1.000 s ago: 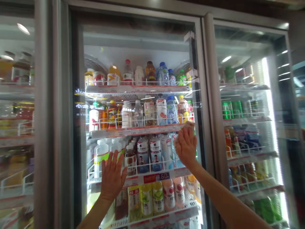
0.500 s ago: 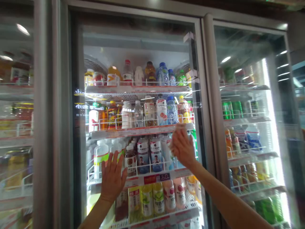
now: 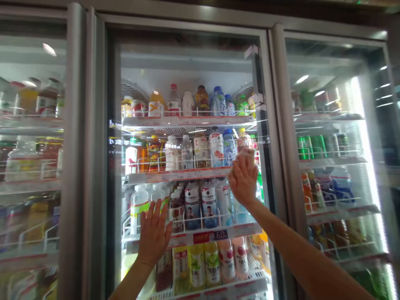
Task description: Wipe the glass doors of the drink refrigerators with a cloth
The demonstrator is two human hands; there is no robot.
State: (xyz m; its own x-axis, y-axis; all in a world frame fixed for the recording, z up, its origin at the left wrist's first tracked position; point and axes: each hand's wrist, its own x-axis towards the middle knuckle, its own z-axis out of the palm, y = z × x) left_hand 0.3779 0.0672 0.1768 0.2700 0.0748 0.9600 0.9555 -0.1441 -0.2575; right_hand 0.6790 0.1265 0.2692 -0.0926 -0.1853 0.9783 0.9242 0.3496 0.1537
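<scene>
My left hand (image 3: 155,233) lies flat against the glass door (image 3: 187,52) of a drinks fridge, its fingers stretched upward and spread a little. To its right and higher up, my right hand (image 3: 245,179) presses a pale cloth (image 3: 249,153) to the same pane. Only edges of that cloth show past the fingers; the palm hides the rest. Behind the glass, dark-labelled bottles (image 3: 208,206) stand between the two hands. A bottle with a yellow cap (image 3: 243,135) is just above the cloth, on the shelf behind.
A metal door frame (image 3: 278,125) runs down the right of this pane, and another upright (image 3: 78,146) borders it on the left. Neighbouring glass doors show more shelves, with green cans (image 3: 312,146) at right. A price tag (image 3: 211,236) sits on a shelf edge (image 3: 184,241).
My right hand has moved a little up the glass with the cloth. The left hand keeps its place on the pane. The whole view has shifted slightly to the left.
</scene>
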